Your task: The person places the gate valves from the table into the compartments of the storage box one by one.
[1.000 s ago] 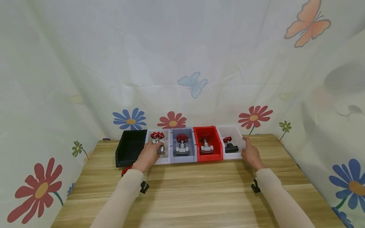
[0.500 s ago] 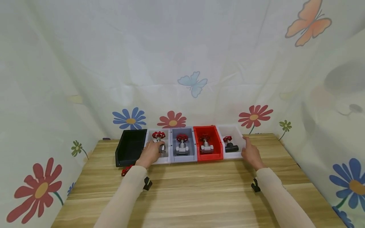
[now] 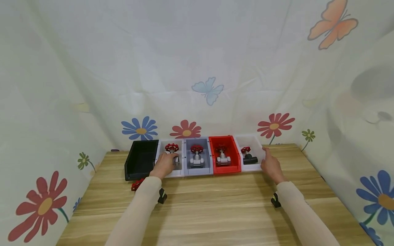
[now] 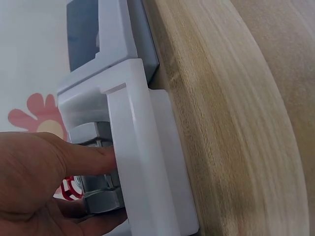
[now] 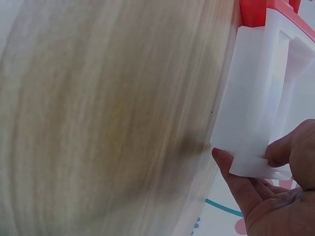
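My left hand reaches into the left white bin and holds a metal gate valve with a red handwheel. In the left wrist view, the thumb lies over the valve body and the fingers are beneath it, partly hidden. At the row's other end, my right hand pinches the outer front corner of the right white bin, thumb on the wall's inner side and fingers outside. A black valve with a smaller red handwheel lies in that bin.
Between the white bins stand a grey bin and a red bin, holding one metal valve and another metal valve. A black bin ends the row at left. A red handwheel shows before it on the wooden table.
The left hand and forearm have shifted slightly to the right, and the valve's handwheel has moved a little right and down with them. My right hand stays at the bin corner.
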{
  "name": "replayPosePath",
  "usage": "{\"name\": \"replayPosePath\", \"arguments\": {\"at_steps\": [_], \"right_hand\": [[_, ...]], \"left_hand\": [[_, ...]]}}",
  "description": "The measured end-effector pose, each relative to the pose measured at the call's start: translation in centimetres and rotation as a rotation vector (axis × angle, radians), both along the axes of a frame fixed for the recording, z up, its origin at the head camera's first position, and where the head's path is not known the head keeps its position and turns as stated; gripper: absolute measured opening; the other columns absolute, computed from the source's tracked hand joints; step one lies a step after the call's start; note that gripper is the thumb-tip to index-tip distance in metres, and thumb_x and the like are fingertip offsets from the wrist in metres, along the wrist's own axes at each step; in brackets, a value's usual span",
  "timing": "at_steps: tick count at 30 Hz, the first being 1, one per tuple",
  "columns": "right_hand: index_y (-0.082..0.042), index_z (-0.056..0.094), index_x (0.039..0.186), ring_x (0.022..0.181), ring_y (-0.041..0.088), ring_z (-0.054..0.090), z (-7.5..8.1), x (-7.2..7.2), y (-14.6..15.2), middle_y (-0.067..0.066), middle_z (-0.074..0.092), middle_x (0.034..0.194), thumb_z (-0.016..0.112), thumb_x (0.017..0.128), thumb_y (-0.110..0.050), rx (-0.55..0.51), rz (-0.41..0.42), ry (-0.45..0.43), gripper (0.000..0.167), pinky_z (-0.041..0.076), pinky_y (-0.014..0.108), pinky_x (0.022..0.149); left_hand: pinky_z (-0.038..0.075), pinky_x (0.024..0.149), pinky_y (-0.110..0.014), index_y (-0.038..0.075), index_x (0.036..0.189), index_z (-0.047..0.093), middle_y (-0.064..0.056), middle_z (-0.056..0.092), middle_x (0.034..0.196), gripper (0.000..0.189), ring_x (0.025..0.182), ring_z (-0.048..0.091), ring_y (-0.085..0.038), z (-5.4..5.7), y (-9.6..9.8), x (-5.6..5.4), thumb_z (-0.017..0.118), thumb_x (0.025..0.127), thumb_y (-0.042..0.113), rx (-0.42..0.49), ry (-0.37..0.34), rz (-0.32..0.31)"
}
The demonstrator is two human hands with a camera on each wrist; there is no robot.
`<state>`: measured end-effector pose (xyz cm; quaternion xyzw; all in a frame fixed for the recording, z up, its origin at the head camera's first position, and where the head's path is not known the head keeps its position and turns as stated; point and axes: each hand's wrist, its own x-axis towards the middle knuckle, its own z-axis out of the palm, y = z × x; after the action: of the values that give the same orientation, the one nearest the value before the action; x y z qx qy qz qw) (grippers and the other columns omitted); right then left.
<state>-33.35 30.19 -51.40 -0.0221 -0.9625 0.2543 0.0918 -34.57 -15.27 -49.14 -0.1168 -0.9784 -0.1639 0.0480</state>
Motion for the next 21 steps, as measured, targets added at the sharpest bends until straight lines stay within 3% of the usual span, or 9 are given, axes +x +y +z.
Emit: {"name": "replayPosePath", "arguments": {"at_steps": [12, 21], "right_hand": [[-0.001, 0.029, 0.145, 0.073, 0.036, 0.059, -0.2, -0.1, 0.1, 0.035, 0.064, 0.096, 0.051, 0.093, -0.001, 0.007, -0.004, 0.006, 0.056, 0.049, 0.051, 0.068], [-0.003, 0.027, 0.148, 0.074, 0.032, 0.057, -0.1, -0.2, -0.2, 0.035, 0.063, 0.105, 0.048, 0.096, -0.002, -0.019, -0.027, -0.046, 0.056, 0.048, 0.042, 0.066]], "left_hand": [[0.049, 0.097, -0.046, 0.01, 0.127, 0.066, -0.018, 0.07, 0.117, 0.047, 0.107, 0.063, -0.034, 0.0, 0.2, -0.9, 0.063, 0.082, -0.005, -0.062, -0.035, -0.027], [0.05, 0.095, -0.046, 0.012, 0.127, 0.067, -0.016, 0.07, 0.119, 0.05, 0.11, 0.063, -0.038, -0.4, 0.3, -1.1, 0.059, 0.082, -0.006, -0.086, -0.05, -0.032]]}}
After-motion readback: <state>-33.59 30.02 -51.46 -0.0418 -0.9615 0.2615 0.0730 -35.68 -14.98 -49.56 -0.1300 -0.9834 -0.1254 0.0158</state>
